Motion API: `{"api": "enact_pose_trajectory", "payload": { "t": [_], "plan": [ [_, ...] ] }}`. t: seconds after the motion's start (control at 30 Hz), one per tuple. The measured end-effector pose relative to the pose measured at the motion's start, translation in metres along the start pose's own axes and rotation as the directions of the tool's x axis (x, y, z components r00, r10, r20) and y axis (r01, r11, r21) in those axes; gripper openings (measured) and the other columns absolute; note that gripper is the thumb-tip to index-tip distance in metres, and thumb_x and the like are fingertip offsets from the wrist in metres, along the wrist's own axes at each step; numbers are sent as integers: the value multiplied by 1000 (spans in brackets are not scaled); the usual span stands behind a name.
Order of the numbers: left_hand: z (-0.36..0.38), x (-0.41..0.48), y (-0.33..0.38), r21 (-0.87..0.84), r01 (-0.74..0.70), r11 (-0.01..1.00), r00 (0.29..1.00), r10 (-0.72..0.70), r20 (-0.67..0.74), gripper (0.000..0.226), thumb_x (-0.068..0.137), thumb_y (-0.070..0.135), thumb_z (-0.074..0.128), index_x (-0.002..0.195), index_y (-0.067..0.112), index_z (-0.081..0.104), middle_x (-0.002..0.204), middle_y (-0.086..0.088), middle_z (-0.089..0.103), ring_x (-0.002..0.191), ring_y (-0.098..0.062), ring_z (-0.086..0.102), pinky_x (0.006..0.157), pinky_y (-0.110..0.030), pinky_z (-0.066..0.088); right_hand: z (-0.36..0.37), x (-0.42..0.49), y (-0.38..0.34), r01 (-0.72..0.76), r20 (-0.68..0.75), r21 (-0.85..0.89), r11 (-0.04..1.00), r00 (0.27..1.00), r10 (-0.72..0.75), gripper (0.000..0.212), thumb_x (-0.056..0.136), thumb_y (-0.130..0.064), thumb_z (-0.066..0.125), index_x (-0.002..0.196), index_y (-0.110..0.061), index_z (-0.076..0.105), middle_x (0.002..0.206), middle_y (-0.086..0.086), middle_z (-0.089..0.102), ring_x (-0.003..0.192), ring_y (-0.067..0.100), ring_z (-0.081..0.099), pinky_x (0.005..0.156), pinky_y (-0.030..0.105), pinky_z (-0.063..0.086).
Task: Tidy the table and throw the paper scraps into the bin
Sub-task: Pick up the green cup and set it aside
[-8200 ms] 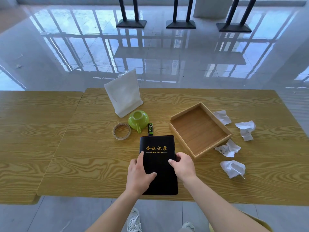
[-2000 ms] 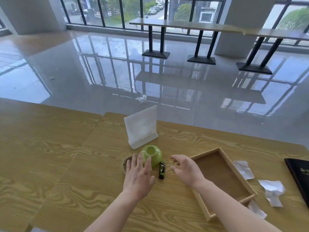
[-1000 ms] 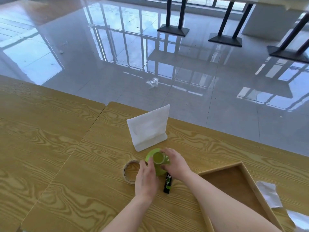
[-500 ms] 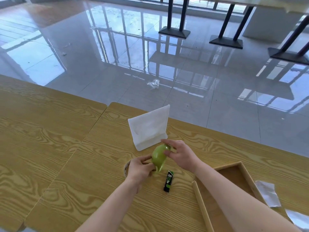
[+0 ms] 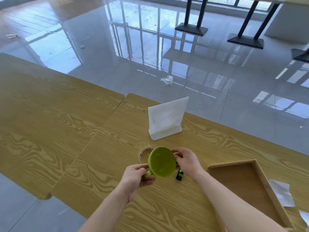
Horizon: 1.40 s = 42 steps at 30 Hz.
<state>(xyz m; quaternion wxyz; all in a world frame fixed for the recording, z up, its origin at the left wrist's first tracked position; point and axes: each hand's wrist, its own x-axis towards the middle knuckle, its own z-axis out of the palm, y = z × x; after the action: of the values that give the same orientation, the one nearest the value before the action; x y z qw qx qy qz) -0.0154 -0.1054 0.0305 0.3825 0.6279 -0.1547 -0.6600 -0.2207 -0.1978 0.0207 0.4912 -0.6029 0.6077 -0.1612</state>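
Half the tape roll (image 5: 143,153) hidden behind cup (image 5: 161,162). Bottom edge cuts tray (image 5: 234,165), right edge cuts 1 paper scrap (image 5: 305,218). Text on black stick (image 5: 179,175) too small.

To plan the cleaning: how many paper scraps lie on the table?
2. One paper scrap lies right of the wooden tray; a second scrap is cut off at the lower right edge. Others may be outside the view.

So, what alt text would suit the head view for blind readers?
The left hand grips a tilted green cup by its handle, the right hand its side, above a wooden table. Tape roll, white stand and wooden tray lie nearby.
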Motion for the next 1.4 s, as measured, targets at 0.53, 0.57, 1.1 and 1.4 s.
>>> {"api": "enact_pose_trajectory", "payload": {
  "t": [0.53,0.57,1.1,1.4],
  "plan": [
    [-35,-40,-67,246,-205,948,969,231,-83,34,99,6,50,99,31,75,93,-6,76,84,-18,67,82,-35,57,59,-49,3,55,-14,-239,970,998,-60,25,92,-7,51,102,-14,73,81,0,73,68,20,69,72,44,59],
    [-37,-39,-69,272,-211,939,966,243,-90,36,99,6,50,96,33,74,91,-3,76,85,-20,68,82,-37,58,61,-49,4,55,-18,-246,968,998,-61,25,93,-7,51,104,-15,73,82,-1,73,68,19,69,72,43,60],
    [-63,-41,-84,405,-244,881,918,345,-198,34,86,8,67,106,34,75,90,22,74,90,1,67,88,-31,56,93,-58,27,-212,84,269,940,977,197,36,85,-10,73,119,-20,65,103,2,72,94,20,71,82,43,61],
    [-107,-47,-90,139,-198,970,879,239,-413,18,75,11,84,91,18,76,81,0,77,80,-17,74,79,-35,60,137,-41,-14,-138,128,264,955,986,107,25,88,-7,70,109,-19,65,96,5,74,84,17,74,65,31,62]
  ]
}}
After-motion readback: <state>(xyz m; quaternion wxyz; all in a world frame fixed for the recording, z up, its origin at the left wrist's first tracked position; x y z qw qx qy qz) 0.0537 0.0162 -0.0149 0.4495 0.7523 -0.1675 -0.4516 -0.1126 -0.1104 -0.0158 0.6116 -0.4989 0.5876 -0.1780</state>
